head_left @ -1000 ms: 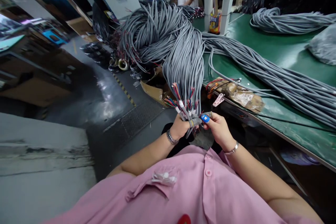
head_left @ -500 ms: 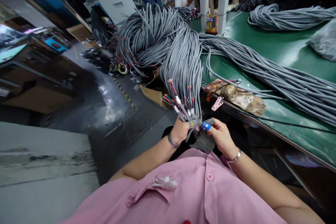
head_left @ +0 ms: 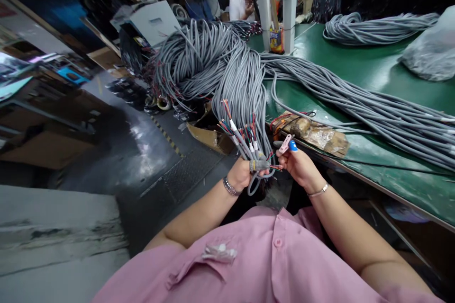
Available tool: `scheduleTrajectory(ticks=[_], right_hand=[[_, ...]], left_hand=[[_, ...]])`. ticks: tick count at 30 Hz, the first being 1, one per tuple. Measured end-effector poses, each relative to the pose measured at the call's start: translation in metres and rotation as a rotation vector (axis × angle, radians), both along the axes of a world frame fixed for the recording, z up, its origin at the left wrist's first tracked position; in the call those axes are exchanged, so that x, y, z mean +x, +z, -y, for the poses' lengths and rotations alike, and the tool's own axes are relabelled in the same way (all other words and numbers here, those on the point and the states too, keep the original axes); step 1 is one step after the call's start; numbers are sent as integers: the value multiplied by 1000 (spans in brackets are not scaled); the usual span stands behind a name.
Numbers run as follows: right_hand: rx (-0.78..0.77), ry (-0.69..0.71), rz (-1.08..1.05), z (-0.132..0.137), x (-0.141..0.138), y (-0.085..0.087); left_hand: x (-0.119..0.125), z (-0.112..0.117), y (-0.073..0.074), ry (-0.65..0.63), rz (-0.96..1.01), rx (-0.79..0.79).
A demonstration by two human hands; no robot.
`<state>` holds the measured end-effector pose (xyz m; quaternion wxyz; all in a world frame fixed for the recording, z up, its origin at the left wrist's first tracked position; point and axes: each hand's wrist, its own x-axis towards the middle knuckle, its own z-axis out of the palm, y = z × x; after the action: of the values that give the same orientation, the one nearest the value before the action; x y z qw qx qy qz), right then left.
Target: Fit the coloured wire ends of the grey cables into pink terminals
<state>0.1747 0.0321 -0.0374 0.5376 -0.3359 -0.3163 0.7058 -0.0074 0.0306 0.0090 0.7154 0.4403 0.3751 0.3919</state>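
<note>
My left hand (head_left: 244,173) is closed round a bunch of grey cable ends (head_left: 249,147). Their stripped coloured wires fan out upward, and a loop of cable hangs below the fist. The cables run up into a thick grey bundle (head_left: 245,80) draped off the green table (head_left: 359,68). My right hand (head_left: 301,166) is just right of the bunch, at the table's edge. Its thumb wears a blue tip cover (head_left: 293,146). Thumb and forefinger pinch at a pink clip (head_left: 285,144). Thin red wire ends (head_left: 276,167) stick out between the two hands.
A brown taped packet (head_left: 320,133) lies on the table edge beside the clip. More grey cable coils (head_left: 373,28) and a plastic bag (head_left: 426,52) lie farther back. White posts (head_left: 263,4) stand on the table. A seated person (head_left: 240,4) is far behind. A cardboard box (head_left: 209,136) sits on the floor.
My right hand has let go of the cable bunch and moved up and right to the pink clip at the table's edge. The left hand keeps its grip.
</note>
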Motion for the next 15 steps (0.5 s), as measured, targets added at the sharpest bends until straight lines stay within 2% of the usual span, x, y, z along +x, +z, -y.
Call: scheduleTrajectory(ticks=[2,4,6,8,13,15], right_hand=[[71,-115,80,-1,-3,0],[125,-290,190,-1,-8,-3],[135,-393,231,-3,-12,-7],[100,-369,137,-7,-15,-10],[-74,-154,-191,-18,-15,-9],[-109,-130,-256,-19,-14,-8]], left_hand=[[0,-5,-1,-42,7,-12],[2,-8,-1,-74,2,-35],[5,-11,-2,-106,0,-53],[9,-13,-4,-127,-2,-65],[17,-17,-9,-111,6,-50],[19,-17,-11,-105,10,-44]])
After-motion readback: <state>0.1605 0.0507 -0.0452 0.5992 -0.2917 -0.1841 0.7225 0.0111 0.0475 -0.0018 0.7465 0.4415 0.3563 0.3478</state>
